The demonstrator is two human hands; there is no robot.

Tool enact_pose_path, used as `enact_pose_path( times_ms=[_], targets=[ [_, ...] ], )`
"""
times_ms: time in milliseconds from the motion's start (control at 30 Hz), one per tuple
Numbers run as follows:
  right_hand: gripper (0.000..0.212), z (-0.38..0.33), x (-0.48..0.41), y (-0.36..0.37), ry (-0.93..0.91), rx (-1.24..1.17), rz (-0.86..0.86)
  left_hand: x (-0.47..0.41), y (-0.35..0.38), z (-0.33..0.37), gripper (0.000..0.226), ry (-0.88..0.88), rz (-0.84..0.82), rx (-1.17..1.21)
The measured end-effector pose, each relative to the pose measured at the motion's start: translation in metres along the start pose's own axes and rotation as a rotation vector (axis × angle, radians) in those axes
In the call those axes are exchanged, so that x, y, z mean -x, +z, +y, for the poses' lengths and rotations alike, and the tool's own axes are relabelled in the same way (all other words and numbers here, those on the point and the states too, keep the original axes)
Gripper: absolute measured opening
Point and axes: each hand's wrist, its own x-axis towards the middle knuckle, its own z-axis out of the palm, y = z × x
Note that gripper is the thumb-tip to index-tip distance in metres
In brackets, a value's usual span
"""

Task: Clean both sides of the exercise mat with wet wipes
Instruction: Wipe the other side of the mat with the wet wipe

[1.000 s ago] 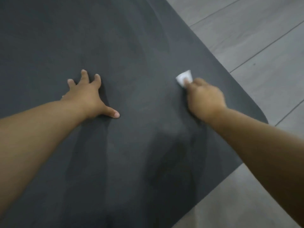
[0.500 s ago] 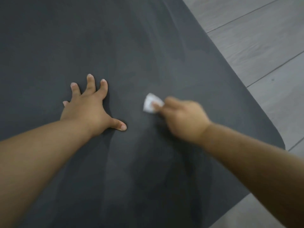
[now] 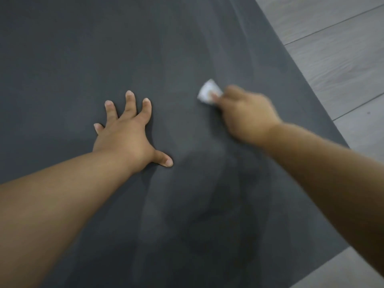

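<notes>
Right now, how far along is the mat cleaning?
Partly done, it seems. A darker, damp-looking patch near the person and pale streaks farther up suggest wiped areas of the mat. In hand: the right hand holds a wipe against the mat while the left hand presses flat on it. Left: much of this side looks untouched, and the underside is not visible.

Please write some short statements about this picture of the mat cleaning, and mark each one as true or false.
1. The left hand lies flat on the mat, fingers spread. True.
2. The right hand pinches a white wipe. True.
3. The wipe lies loose on the floor. False: it is over the mat, in the right hand.
4. The left hand grips a second wipe. False: it holds nothing.
5. The mat is bright blue. False: it is dark grey.
</notes>
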Motion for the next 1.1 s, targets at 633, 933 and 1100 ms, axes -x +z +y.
enact_pose_path(
  times_ms=[633, 933, 1100],
  targets=[
    [0.043, 0.079, 0.03, -0.029, 0.755, 0.103, -0.134, 0.0, -0.005, 0.048, 0.14, 0.084, -0.047, -0.023],
    [0.033, 0.084, 0.004, -0.01, 0.414, 0.059, 0.009, -0.009, 0.005, 0.063, 0.145, 0.026, -0.044, -0.081],
    [0.026, 0.098, 0.006, -0.01, 0.664, 0.033, 0.037, -0.011, 0.005, 0.066, 0.145, 0.007, -0.041, -0.084]
  ],
)
